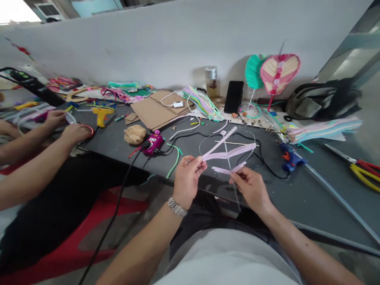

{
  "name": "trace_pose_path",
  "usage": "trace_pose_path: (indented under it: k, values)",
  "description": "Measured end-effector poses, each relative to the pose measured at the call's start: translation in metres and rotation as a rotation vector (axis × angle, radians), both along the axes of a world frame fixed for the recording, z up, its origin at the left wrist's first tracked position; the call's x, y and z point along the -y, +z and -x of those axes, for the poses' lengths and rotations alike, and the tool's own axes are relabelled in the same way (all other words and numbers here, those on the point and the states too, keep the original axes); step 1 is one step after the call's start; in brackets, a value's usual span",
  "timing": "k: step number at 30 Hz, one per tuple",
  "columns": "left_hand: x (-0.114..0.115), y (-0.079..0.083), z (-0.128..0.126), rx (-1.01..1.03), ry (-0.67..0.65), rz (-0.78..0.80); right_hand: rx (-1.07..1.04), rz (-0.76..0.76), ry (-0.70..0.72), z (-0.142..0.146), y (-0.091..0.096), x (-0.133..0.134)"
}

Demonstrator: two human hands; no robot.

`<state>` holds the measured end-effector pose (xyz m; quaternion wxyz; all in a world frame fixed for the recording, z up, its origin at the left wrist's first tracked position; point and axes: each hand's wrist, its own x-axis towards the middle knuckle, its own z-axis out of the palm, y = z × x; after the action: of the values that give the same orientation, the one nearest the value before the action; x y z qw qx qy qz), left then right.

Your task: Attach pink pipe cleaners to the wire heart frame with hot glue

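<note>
Between my hands lies a thin wire hoop (255, 136) on a slender pale stick (236, 194), which points down past the table edge. My left hand (190, 174) is closed in a pinch on the joined ends of lavender pipe cleaners (221, 155), whose lengths fan out to the right over the hoop. In the fingertips of my right hand (249, 186) is a short, bent lavender pipe cleaner (221, 170), close against the stick. Whether these fingers also grip the stick, I cannot tell.
Near the hoop are a magenta device (153, 143) with black cables, a blue glue gun (292, 158) and scissors (356, 161). Behind stand a phone (233, 97), a jar (211, 81) and a heart-shaped fan (280, 75). A co-worker's hands (75, 132) work at the left.
</note>
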<state>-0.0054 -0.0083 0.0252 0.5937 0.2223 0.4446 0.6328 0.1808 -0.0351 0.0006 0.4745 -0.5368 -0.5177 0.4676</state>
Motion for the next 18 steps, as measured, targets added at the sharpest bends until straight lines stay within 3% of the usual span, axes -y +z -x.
trace_pose_path:
  k: [3, 8, 13, 18]
  values:
    - [0.011, 0.004, 0.003, 0.021, -0.105, 0.037, 0.049, -0.034, 0.020, -0.015, 0.009, 0.006]
    - [0.024, 0.007, 0.004, -0.109, -0.257, 0.022, 0.153, -0.099, 0.053, -0.031, 0.016, 0.013]
    - [0.027, 0.008, 0.006, -0.214, -0.261, -0.050, 0.231, -0.161, 0.060, -0.038, 0.018, 0.013]
    - [0.028, 0.009, 0.007, -0.229, -0.265, -0.018, 0.270, -0.189, 0.054, -0.040, 0.019, 0.011]
